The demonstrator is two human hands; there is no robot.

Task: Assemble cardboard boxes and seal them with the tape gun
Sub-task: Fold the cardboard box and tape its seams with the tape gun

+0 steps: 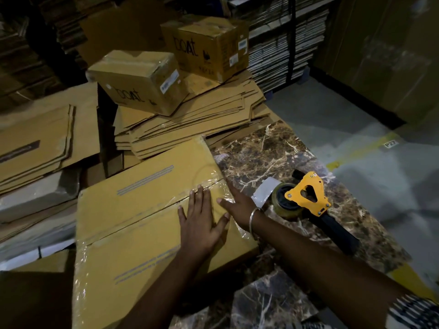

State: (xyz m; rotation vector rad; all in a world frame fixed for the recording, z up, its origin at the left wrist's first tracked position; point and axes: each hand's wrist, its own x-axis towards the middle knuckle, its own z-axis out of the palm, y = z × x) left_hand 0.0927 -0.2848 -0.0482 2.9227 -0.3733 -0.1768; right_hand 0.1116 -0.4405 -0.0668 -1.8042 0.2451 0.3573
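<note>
An assembled cardboard box [147,210] lies before me on the marble-patterned surface [266,153], with clear tape along its centre seam. My left hand [202,219] presses flat on the taped flaps near the box's right end, fingers straight. My right hand [237,207] lies over the box's right edge with fingers extended on the tape, a metal bangle on the wrist. The yellow tape gun [306,198] with its black handle lies on the surface just right of my right wrist, untouched.
Two taped "boat" boxes [140,79] [209,46] sit on a stack of flat cardboard [190,119] behind. More flattened sheets [40,143] lie at left. Bundled cardboard stacks [285,39] stand at the back right. Grey floor with a yellow line [365,148] runs at right.
</note>
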